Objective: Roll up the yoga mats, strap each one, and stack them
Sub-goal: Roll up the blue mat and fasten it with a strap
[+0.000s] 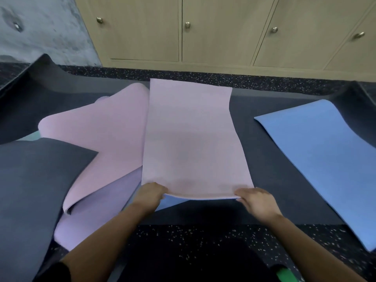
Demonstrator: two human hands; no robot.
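You have the pale pink foam yoga mat lying flat and lengthwise in front of you, its far end reaching toward the cabinets. You hold its near edge at both corners. Your left hand has its fingers curled round the near-left corner, and your right hand grips the near-right corner the same way. That edge is lifted slightly off what lies beneath.

This looks like the start of a roll, and no mat in view is rolled or strapped. Your next move probably calls for turning the edge over tightly, with both hands level so the roll runs straight.

To the left, a second pink mat slants over a lavender mat, with a dark grey mat at near left. A blue mat lies to the right, well apart. Everything rests on the black speckled rubber floor. Pale wooden cabinet doors with metal knobs line the far wall. I see no strap.
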